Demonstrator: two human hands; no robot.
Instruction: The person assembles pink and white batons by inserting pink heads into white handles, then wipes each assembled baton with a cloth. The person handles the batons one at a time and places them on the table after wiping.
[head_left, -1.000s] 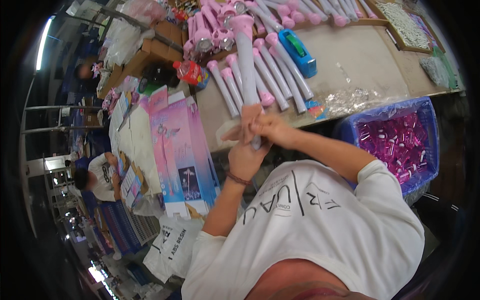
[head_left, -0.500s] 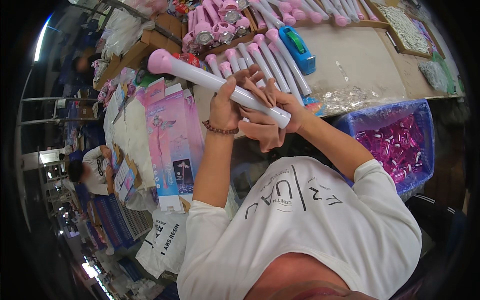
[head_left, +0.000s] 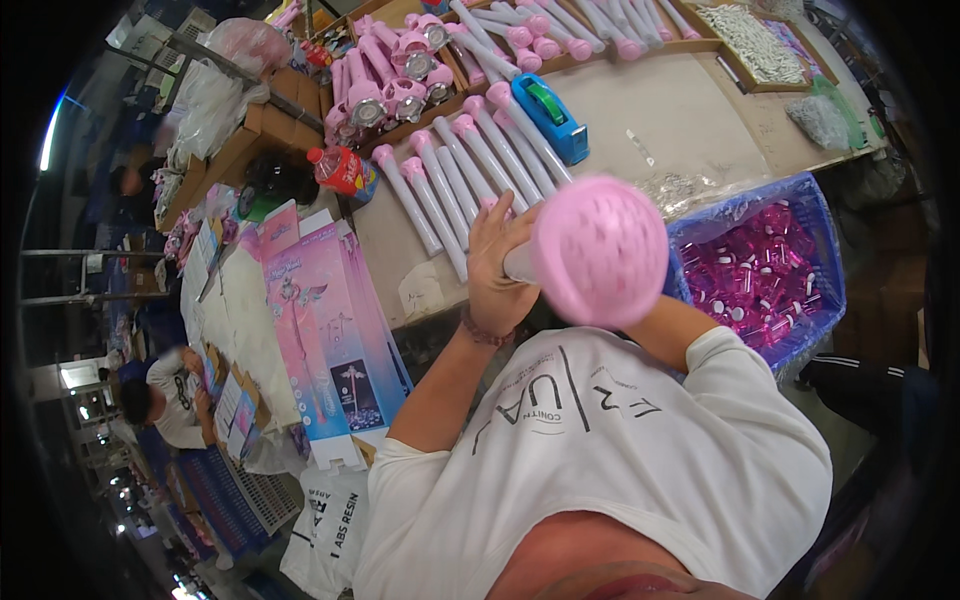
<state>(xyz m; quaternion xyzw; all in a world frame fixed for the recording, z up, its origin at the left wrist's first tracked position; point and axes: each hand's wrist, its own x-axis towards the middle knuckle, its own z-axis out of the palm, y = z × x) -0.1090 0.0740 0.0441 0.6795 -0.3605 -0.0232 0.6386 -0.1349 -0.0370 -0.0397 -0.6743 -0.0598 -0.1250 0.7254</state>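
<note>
The left hand [head_left: 497,275] grips a pink wand [head_left: 597,250]; the right hand is hidden, so its state is unclear. A loose grip could drop the wand onto the table [head_left: 690,130].

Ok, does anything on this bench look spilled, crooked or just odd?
Nothing looks spilled or broken. The one oddity: the left hand holds a pink wand end-on toward the camera, its round end blocking the right hand. The other wands lie in a neat row.
</note>
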